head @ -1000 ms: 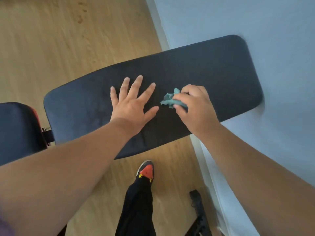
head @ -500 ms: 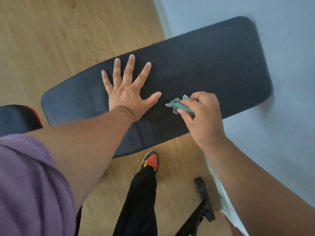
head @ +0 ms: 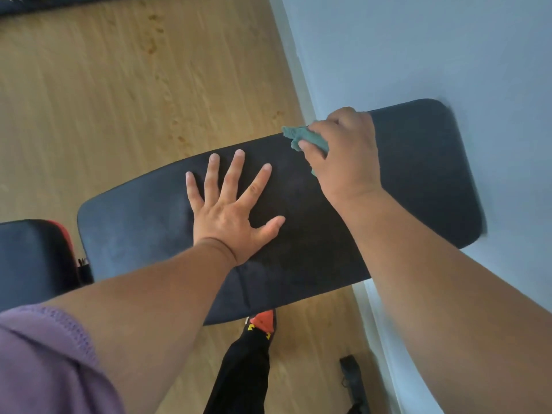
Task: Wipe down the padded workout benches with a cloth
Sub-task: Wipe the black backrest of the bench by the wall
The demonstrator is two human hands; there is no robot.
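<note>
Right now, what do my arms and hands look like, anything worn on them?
Both forearms are bare, and the left hand and right hand show no gloves, rings or watch. A purple short sleeve with a stitched hem covers the left upper arm. The right arm's sleeve is out of view.

A wall [head: 418,49] hems the bench pad [head: 418,180] at its far end; bare pad lies open between the left hand [head: 230,216] and the seat pad [head: 33,258].

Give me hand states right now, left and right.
Left hand: open, flat on the bench pad.
Right hand: gripping the teal cloth on the pad.
</note>
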